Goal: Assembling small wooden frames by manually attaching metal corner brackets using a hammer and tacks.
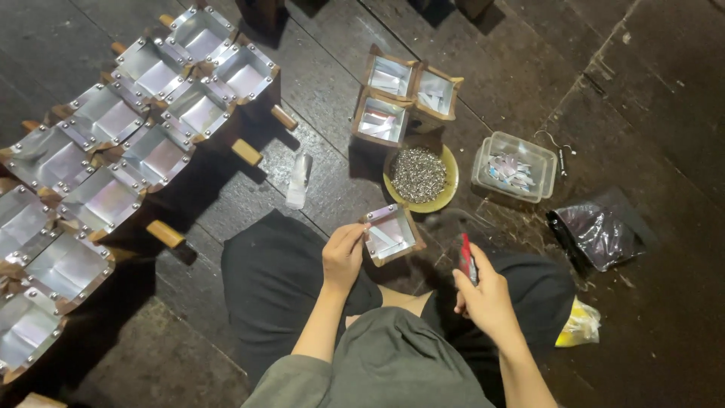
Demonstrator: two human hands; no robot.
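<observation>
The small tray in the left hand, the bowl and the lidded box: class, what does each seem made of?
Small tray, held by the left hand: seemingly a brown wooden frame lined with shiny sheet metal, studded at the corners. Bowl: yellow-green, smooth rim, plastic or glazed ceramic; unclear. Lidded box: clear plastic, contents show through.

Small tray (pixel 390 234): brown wooden frame, shiny silver lining, silver studs along the rim. Finished trays (pixel 143 113): the same silver and brown, with pale tan handles. Bowl (pixel 450 177): mustard yellow, filled with grey-silver studs (pixel 417 174). Tool (pixel 466 257) in the right hand (pixel 487 298): red, apparently with a black part. Tub (pixel 516 168): clear plastic, holding silvery scraps. Bag (pixel 600 230): glossy black. Floor (pixel 664 91): dark, worn planks. Trousers (pixel 272 279): black.
</observation>
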